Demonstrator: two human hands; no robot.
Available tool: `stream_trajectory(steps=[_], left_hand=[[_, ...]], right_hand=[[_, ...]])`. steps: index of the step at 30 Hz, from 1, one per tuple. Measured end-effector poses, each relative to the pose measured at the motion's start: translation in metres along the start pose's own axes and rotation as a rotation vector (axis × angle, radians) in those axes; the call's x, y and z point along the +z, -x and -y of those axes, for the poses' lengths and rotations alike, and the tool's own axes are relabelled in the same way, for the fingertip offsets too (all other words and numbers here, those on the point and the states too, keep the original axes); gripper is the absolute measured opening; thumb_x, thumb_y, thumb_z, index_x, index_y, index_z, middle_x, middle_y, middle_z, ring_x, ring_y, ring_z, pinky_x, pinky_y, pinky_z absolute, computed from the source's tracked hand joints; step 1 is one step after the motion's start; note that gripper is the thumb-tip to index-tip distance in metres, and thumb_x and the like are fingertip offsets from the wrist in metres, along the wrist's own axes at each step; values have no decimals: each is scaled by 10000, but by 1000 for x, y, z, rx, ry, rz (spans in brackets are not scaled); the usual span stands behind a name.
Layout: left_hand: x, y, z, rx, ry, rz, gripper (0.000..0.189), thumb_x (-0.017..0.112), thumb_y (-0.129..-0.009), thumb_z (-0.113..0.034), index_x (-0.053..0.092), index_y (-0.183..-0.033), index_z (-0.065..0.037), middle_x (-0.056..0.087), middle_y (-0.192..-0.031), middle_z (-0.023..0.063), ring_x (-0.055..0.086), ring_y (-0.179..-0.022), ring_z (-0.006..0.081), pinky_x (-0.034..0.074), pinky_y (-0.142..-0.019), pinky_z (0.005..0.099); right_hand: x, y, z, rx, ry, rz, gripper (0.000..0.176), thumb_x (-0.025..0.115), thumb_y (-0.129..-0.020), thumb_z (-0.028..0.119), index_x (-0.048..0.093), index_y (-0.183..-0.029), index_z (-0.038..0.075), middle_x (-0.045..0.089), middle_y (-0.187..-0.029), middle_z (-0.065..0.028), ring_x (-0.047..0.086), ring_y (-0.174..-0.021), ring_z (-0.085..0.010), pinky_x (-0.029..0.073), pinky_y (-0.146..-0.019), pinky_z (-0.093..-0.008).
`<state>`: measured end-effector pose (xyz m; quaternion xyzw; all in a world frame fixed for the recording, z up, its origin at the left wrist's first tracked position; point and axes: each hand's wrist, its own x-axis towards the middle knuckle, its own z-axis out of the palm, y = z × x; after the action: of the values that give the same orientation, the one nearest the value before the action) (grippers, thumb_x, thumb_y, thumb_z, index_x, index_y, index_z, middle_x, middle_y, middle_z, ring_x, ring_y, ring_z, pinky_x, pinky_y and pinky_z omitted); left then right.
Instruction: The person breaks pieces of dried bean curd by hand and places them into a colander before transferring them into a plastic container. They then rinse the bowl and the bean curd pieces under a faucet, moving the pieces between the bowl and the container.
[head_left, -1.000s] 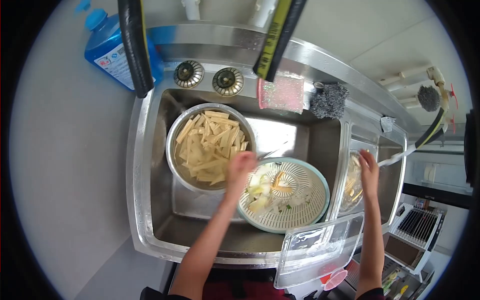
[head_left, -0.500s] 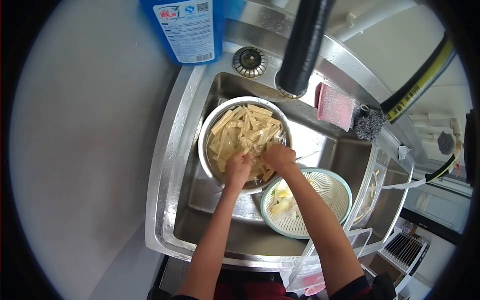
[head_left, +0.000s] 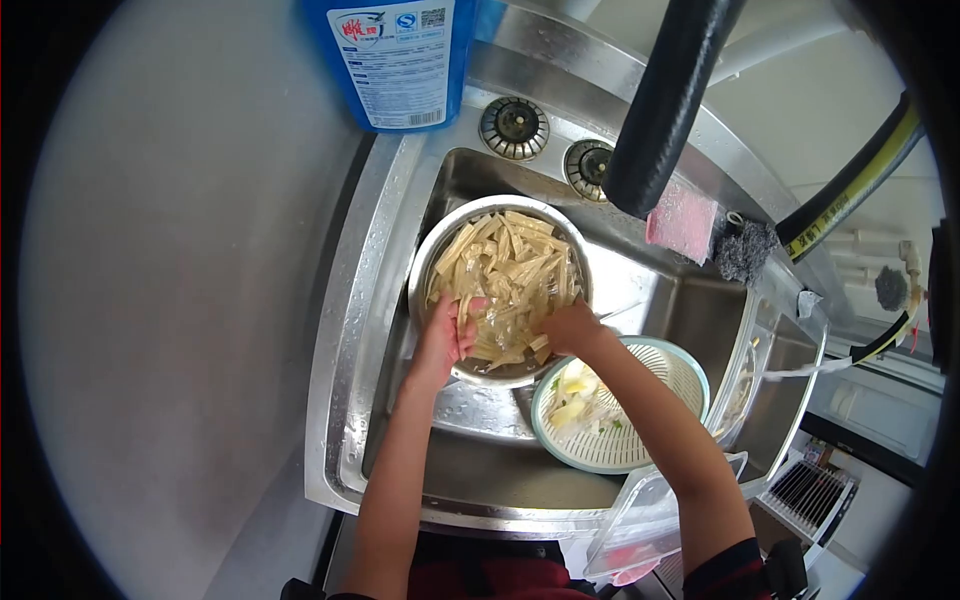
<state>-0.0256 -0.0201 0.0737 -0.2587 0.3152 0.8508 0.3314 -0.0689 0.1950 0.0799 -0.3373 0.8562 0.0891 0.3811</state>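
Observation:
A round steel bowl (head_left: 418, 262) stands in the sink, filled with water and tan, cut bean curd sticks (head_left: 512, 265). At the bowl's near left edge, my left hand (head_left: 442, 338) has its fingers curled around a bean curd stick (head_left: 463, 312). My right hand (head_left: 572, 328) reaches over the near right rim into the bowl; its fingers are mostly hidden, so what it holds does not show. Touching or close beside the bowl is a pale green and white colander (head_left: 665, 385) with pale yellow and white food pieces (head_left: 570, 400), partly under my right forearm.
The steel sink (head_left: 480, 480) surrounds the bowl. A blue detergent jug (head_left: 395, 65), two drain strainers (head_left: 515, 127), a pink sponge (head_left: 682, 225) and a steel scourer (head_left: 745, 250) line the back ledge. A black hose (head_left: 672, 110) hangs over it. A clear plastic container (head_left: 635, 520) sits at the front edge.
My left hand has moved left to the bowl's edge, its fingers now round a bean curd stick. My right hand stays at the right side. The view has shifted slightly.

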Motion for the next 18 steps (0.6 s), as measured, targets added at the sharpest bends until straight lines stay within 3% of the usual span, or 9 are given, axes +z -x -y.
stream_trajectory(steps=[4, 6, 7, 9, 10, 12, 13, 17, 18], left_hand=[[18, 7, -4, 16, 175, -120, 662, 199, -839, -543, 448, -1107, 9, 563, -831, 57, 528, -698, 165, 422, -722, 290], [20, 9, -4, 71, 291, -64, 630, 237, -855, -496, 437, -1116, 41, 554, -987, 128, 541, -831, 236, 402, -816, 317], [17, 6, -1, 71, 291, -63, 630, 237, -855, -496, 437, -1116, 41, 554, -987, 128, 541, -831, 236, 402, -816, 317], [5, -3, 10, 263, -248, -280, 463, 362, -861, -366, 497, -1043, 38, 576, -948, 128, 556, -823, 253, 424, -762, 317], [0, -5, 14, 263, -249, -278, 463, 362, -861, -366, 497, -1043, 38, 576, -948, 128, 556, -823, 253, 424, -762, 317], [-8, -8, 19, 646, -1415, -541, 203, 483, -793, -172, 569, -851, 3, 578, -781, 180, 555, -718, 305, 430, -631, 340], [-8, -10, 20, 699, -1378, -540, 111, 518, -751, -107, 549, -759, -1, 545, -698, 193, 528, -663, 346, 411, -559, 364], [-8, -19, 32, 705, -1008, -495, 144, 513, -771, -135, 544, -775, 5, 533, -649, 181, 533, -615, 300, 410, -555, 332], [3, -8, 22, 553, -973, -495, 153, 515, -778, -148, 545, -782, 2, 536, -645, 161, 532, -600, 264, 412, -556, 314]], right_hand=[[1, -17, 4, 52, 61, 119, 262, 544, -677, 216, 582, -921, 132, 589, -848, -96, 558, -848, -268, 412, -756, -398], [-22, -8, 6, 78, -239, 68, 270, 534, -689, 206, 578, -872, 13, 582, -793, -179, 574, -797, -280, 449, -704, -356], [-24, -7, 4, 79, -238, 68, 270, 534, -689, 206, 578, -872, 13, 582, -793, -179, 574, -797, -280, 449, -704, -356], [-30, -1, -2, 68, -505, -179, 279, 506, -707, 188, 559, -901, -6, 578, -814, -204, 565, -789, -321, 439, -736, -341], [-36, 4, -6, 71, -505, -180, 279, 506, -707, 188, 559, -901, -6, 578, -814, -204, 565, -789, -321, 439, -736, -341], [-50, 14, -12, 131, -972, -171, 304, 499, -710, 186, 537, -931, -21, 566, -871, -222, 546, -832, -336, 427, -765, -348], [-48, 15, -15, 81, -976, -208, 341, 500, -715, 184, 527, -1004, 5, 569, -892, -208, 547, -841, -321, 425, -763, -349], [-25, 11, -1, -42, -733, -115, 414, 521, -715, 195, 493, -1113, 86, 578, -903, -172, 552, -840, -305, 427, -751, -357], [-37, 18, 11, -2, -665, -13, 366, 527, -704, 182, 530, -1062, 101, 583, -886, -151, 561, -834, -286, 437, -738, -355]])
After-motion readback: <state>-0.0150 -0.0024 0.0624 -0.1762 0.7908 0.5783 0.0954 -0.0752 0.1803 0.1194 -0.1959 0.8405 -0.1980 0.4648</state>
